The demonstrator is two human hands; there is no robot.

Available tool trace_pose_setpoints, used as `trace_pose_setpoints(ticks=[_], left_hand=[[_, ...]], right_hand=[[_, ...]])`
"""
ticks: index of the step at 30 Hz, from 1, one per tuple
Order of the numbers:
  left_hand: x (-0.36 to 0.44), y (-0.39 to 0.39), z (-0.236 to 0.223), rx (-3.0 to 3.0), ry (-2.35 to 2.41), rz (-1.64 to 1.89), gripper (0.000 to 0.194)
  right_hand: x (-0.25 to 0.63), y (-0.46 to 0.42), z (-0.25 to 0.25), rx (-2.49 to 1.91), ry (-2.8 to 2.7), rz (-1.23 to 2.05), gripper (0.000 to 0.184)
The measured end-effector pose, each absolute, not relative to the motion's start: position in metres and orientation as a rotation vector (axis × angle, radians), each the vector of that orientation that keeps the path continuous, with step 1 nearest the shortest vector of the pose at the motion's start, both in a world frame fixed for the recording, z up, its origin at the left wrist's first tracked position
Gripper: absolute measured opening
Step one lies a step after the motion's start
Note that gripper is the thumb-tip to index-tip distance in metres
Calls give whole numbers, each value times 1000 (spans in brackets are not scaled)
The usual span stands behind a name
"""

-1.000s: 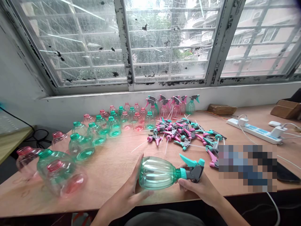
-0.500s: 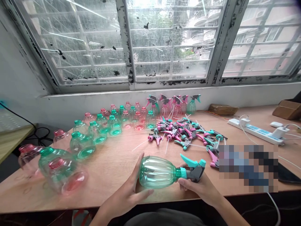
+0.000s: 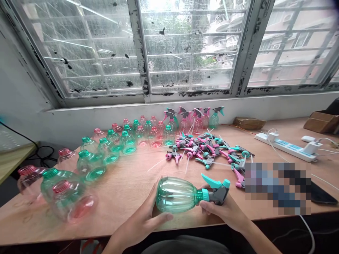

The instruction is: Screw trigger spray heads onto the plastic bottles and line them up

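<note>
A clear green spray bottle (image 3: 177, 194) lies on its side between my two hands, above the table's front part. Its grey and turquoise trigger head (image 3: 217, 190) sits on the neck and points right. My left hand (image 3: 149, 211) is wrapped around the bottle's base, thumb below and fingers partly hidden behind it. Around the collar by the trigger head, my right hand (image 3: 225, 210) is closed, with the thumb in front and the other fingers largely hidden. Beyond the bottle, loose pink, turquoise and grey trigger heads (image 3: 197, 146) with thin tubes lie in a heap.
Open pink and green bottles (image 3: 92, 165) stand in rows at the left. Several bottles with trigger heads (image 3: 198, 120) stand by the wall. At the right are a white power strip (image 3: 286, 146), a brown package (image 3: 249, 122), a cardboard box (image 3: 321, 121) and a blurred-out patch.
The view shifts slightly; both hands keep the same hold on the spray bottle. Nothing else visibly moves.
</note>
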State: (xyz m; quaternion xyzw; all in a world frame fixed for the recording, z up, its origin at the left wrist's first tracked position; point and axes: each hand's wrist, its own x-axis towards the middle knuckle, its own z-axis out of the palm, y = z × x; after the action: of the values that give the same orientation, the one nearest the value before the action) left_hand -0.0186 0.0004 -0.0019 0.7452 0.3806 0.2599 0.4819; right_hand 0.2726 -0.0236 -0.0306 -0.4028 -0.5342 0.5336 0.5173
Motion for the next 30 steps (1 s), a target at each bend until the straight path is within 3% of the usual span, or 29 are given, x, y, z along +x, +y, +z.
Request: trace_pose_setpoints(ticks=[13, 20, 30], left_hand=[[-19, -2, -3, 1817, 932, 647, 94], [-20, 0, -6, 1778, 899, 655, 108], [-19, -2, -3, 1833, 899, 666, 97]], right_hand=[[274, -22, -32, -953, -1302, 1306, 42], [273, -23, -33, -944, -1308, 1317, 41], [272, -22, -33, -924, -1286, 1320, 41]])
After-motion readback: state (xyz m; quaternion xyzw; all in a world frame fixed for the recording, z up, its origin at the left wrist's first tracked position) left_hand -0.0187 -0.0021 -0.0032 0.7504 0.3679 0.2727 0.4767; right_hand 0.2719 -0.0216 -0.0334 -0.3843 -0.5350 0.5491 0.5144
